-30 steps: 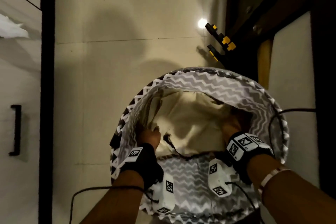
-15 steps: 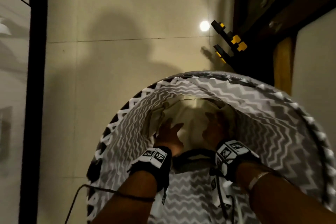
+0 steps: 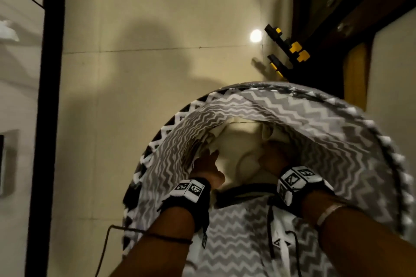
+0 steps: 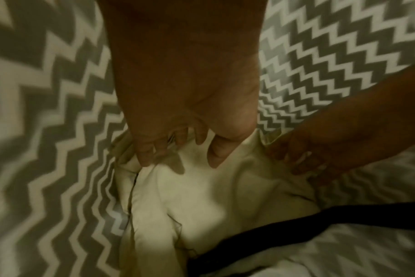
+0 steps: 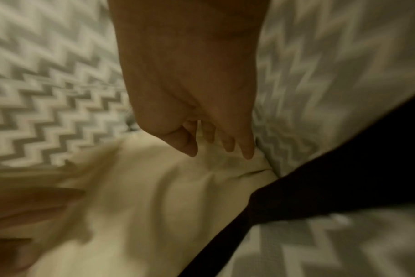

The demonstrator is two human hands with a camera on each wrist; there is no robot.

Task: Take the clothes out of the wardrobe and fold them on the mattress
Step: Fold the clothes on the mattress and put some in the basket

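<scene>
A cream cloth [image 3: 238, 148] lies crumpled at the bottom of a round grey-and-white zigzag fabric basket [image 3: 292, 108]. Both hands reach down inside it. My left hand [image 3: 206, 165] is at the cloth's left side; in the left wrist view the left hand [image 4: 178, 161] has fairly straight fingers and a spread thumb touching the cloth [image 4: 213, 196]. My right hand [image 3: 272, 159] is at the right side. In the right wrist view the right hand [image 5: 220, 151] points its fingers down onto the cloth [image 5: 154, 187] beside the basket wall. That view is blurred.
The basket stands on a pale tiled floor [image 3: 157, 74]. A white door with a black frame [image 3: 49, 96] runs down the left. Black-and-yellow clamps [image 3: 290, 49] and dark wooden furniture [image 3: 355, 7] are at the upper right. A black band [image 4: 296, 224] crosses the basket's near side.
Both hands have gone deeper into the basket and closer together over the cream cloth. The basket now fills more of the head view.
</scene>
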